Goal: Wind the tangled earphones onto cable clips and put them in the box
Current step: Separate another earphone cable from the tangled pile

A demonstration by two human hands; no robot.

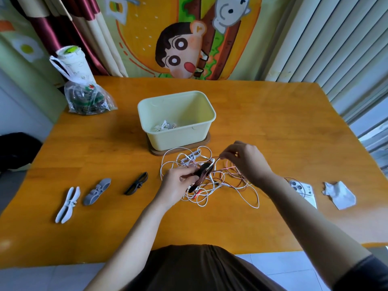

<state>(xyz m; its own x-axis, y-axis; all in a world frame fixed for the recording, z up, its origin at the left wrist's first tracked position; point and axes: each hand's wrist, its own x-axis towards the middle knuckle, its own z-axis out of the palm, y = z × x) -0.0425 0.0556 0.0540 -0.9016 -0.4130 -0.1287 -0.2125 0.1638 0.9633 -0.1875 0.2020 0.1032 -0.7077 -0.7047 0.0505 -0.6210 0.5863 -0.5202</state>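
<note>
Copper-red cable (231,171) is sitting wound in turns around a dark brown cable clip (202,175). The left hand (178,183) is gripping that clip with curled fingers just above the wooden table (105,148), while the right hand (245,160) is pinching the same cable between thumb and fingertips near a white earbud (212,160). The trouble is lying underneath: the red lead is running through a loose heap of white earphones (210,201) spread in front of the cream box (178,137), and the two are crossing each other in several places. To my eye, pulling the red strand taut is risking dragging white loops up with it and cinching a knot, or winding a white strand onto the clip by mistake. The coil on the clip is looking thick too, so a slack grip could be letting turns slip off. One wound white set (164,126) is already lying in the box. A white clip (68,204), a grey clip (97,191) and another dark clip (136,183) are waiting to the left, well apart from the tangle.
</note>
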